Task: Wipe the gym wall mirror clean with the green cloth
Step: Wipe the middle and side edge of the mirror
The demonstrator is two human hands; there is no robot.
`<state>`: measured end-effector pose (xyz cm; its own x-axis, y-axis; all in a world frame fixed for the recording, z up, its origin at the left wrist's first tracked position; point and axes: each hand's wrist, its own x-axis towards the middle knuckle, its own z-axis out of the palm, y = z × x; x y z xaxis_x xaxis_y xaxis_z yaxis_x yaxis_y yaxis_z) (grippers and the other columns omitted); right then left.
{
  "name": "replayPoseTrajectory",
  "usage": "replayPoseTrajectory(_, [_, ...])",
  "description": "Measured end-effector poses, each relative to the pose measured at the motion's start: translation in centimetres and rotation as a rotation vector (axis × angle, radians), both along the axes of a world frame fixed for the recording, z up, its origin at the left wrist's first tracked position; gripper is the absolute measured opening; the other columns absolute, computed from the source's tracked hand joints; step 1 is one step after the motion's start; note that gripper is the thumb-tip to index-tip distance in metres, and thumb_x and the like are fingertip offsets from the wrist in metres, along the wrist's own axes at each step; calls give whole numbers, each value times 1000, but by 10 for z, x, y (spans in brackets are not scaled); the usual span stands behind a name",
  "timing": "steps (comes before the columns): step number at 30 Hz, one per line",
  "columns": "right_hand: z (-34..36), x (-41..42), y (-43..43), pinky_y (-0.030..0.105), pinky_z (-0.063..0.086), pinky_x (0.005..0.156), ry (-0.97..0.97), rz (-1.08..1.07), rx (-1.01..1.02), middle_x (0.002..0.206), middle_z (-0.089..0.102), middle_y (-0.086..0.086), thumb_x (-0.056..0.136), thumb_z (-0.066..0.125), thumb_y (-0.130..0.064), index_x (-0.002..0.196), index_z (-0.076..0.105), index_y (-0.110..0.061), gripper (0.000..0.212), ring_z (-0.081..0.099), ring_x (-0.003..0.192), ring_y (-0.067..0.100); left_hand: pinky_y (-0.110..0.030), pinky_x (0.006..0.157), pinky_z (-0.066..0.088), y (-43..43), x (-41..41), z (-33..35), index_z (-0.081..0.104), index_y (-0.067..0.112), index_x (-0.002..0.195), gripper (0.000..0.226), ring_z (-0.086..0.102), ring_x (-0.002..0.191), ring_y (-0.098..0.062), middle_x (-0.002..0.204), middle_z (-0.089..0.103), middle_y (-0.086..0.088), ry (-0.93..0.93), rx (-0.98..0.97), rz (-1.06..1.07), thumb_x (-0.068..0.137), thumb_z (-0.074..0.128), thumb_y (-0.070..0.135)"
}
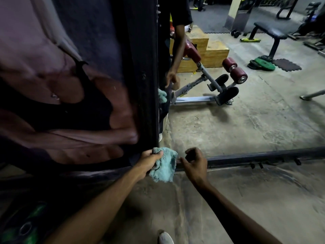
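Green cloth (165, 166) bunched, gripped by left hand's (149, 162) thumb and curled fingers at the mirror's (246, 120) lower frame corner, off the glass; right hand (194, 164) loosely curled, apparently empty; cleaned extent cannot be told.

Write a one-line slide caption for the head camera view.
Left hand grips the green cloth at the lower corner of the wall mirror; right hand hovers beside it.
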<state>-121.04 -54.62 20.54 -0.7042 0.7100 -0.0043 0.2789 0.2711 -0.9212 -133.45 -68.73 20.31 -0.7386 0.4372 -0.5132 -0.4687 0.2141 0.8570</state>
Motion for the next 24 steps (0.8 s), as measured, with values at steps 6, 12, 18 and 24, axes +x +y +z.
replayPoseTrajectory(6, [6, -11, -14, 22, 58, 70, -9, 358, -275, 93, 77, -9, 81, 83, -14, 117, 71, -16, 37, 74, 86, 7, -30, 62, 57, 4, 5, 12, 68, 11, 115, 22, 70, 69, -16, 93, 73, -8, -204, 99, -70, 104, 60, 29])
replayPoseTrajectory(12, [5, -22, -1, 36, 60, 70, 33, 57, -708, 93, 77, 13, 94, 64, -3, 115, 69, 1, 22, 72, 80, 25, -26, 71, 52, 4, -9, 15, 69, 6, 110, 17, 61, 82, -20, 89, 69, -3, 282, -76, -6, 105, 52, 5])
replayPoseTrajectory(18, [55, -49, 23, 47, 60, 77, 222, -63, -641, 98, 75, 17, 98, 60, -9, 113, 68, -5, 16, 73, 84, 30, -42, 105, 46, 15, -45, 58, 67, 12, 129, 53, 58, 123, -26, 134, 64, -4, 1255, -397, -46, 86, 46, 35])
replayPoseTrajectory(24, [151, -93, 52, 29, 56, 78, 529, 58, 40, 101, 72, -6, 93, 61, 2, 115, 64, -18, 30, 69, 94, 11, -54, 113, 36, 56, -101, 165, 47, 10, 151, 70, 37, 148, -34, 162, 38, -14, 1779, -621, 44, 84, 62, 26])
